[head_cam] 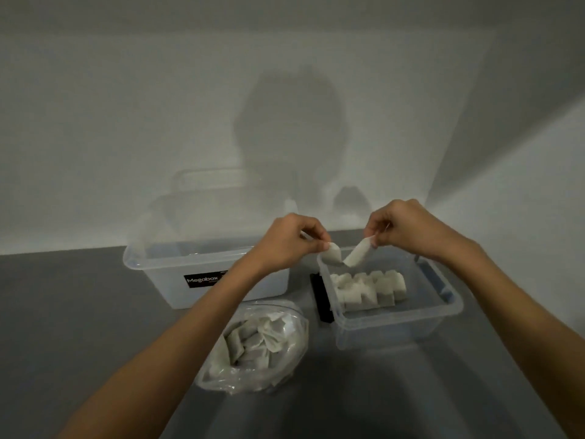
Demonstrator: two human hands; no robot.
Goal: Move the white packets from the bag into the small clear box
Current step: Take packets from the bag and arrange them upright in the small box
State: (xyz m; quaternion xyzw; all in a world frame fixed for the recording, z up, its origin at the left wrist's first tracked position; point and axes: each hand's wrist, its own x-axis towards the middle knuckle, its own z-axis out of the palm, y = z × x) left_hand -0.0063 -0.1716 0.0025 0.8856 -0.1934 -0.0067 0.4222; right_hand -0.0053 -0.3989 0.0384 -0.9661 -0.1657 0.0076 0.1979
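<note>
The left hand (291,242) pinches one white packet (333,255) between thumb and fingertips, and the right hand (402,229) pinches a second white packet (359,254) the same way. The two packets hang down toward each other in a V, and their lower ends meet or nearly meet; whether they are joined cannot be told. They hang above the far left corner of the small clear box (386,331). In that box, more packets stand in neat rows (367,289) along its left part. In front of the left forearm the clear plastic bag (294,350) lies open on the grey table (79,312), with loose packets (253,340) heaped inside. A narrow black object (320,296) lies against the small box's left side. Further left stands a larger clear box (158,267) with a black "Megabox" label (202,280).
</note>
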